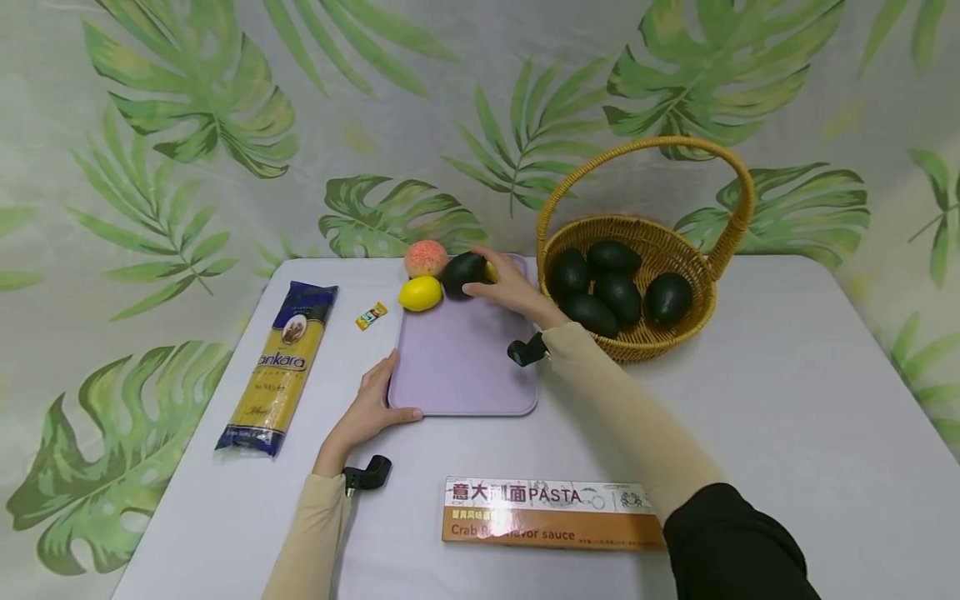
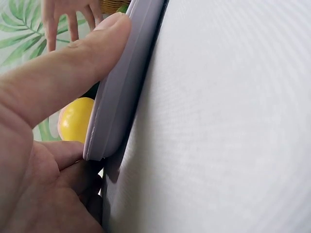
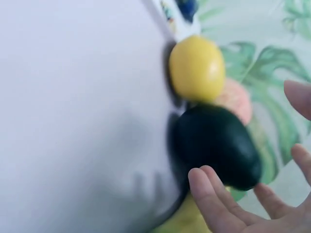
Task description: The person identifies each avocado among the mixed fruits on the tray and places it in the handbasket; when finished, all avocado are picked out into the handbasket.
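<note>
At the near left corner of the lilac tray (image 1: 465, 367), my left hand (image 1: 371, 404) holds the rim, thumb along the front edge and fingers along the left side. My right hand (image 1: 510, 287) is over the tray's far side with its fingers spread, beside a dark green avocado (image 1: 463, 276). In the right wrist view the fingertips (image 3: 200, 182) overlap the avocado's lower end. A yellow lemon (image 1: 420, 293) and a pinkish peach (image 1: 425, 259) lie left of the avocado. Another yellow fruit (image 1: 491, 272) is partly hidden behind the right hand.
Right of the tray stands a wicker basket (image 1: 636, 354) with a tall handle, holding several avocados (image 1: 617, 300). A pasta bag (image 1: 281, 367) and a small colourful packet (image 1: 371, 316) lie to the left. Nearest me is a pasta box (image 1: 551, 512), partly covered by the right sleeve.
</note>
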### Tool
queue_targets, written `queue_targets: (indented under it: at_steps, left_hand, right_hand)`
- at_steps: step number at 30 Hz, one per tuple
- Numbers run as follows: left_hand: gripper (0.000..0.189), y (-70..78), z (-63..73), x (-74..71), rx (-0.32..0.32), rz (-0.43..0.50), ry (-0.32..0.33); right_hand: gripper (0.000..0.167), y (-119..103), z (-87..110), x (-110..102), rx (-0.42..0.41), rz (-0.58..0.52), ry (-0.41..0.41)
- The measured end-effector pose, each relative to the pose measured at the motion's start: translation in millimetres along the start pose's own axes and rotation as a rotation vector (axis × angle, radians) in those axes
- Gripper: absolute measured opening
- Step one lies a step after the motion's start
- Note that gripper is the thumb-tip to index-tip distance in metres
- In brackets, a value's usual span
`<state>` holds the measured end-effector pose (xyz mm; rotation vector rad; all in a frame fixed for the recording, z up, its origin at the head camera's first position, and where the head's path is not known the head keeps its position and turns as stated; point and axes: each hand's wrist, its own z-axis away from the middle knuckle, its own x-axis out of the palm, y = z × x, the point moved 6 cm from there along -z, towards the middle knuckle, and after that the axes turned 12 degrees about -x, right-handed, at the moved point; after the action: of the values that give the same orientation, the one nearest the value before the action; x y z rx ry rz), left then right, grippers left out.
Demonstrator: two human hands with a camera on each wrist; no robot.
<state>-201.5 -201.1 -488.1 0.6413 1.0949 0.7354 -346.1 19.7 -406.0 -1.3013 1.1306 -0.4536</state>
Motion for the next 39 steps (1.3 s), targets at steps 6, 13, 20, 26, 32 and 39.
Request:
queue_targets:
  at_steps: [6, 13, 20, 26, 32, 39]
  left_hand:
    - [0.110, -2.2, -0.5, 0.9, 0.005, 0.001, 0.001]
    - [0.112, -3.3, 1.0, 2.0, 0.000, -0.004, 0.005]
    - [0.111, -3.2, 3.2, 0.0, -0.003, -0.009, 0.012]
    - [0.111, -3.0, 1.6, 1.9, -0.007, -0.008, 0.000]
    - [0.110, -1.1, 0.0, 1.7, -0.003, -0.016, 0.000]
    - [0.110, 0.6, 0.8, -0.1, 0.001, -0.018, 0.006]
  right_hand:
    - [0.069, 13.9, -16.7, 9.0, 0.050, 0.118, 0.064]
    - [0.065, 25.8, -26.7, 22.1, 0.088, 0.098, 0.113]
    - [0.054, 26.6, -30.8, 26.9, 0.054, 0.083, 0.216]
    - [0.047, 9.0, -17.6, 16.5, -0.029, 0.062, 0.318]
    - [0.044, -20.5, 10.7, -2.5, -0.168, 0.095, 0.224]
    - [0.046, -33.0, 67.1, -28.6, -0.238, 0.040, 0.083]
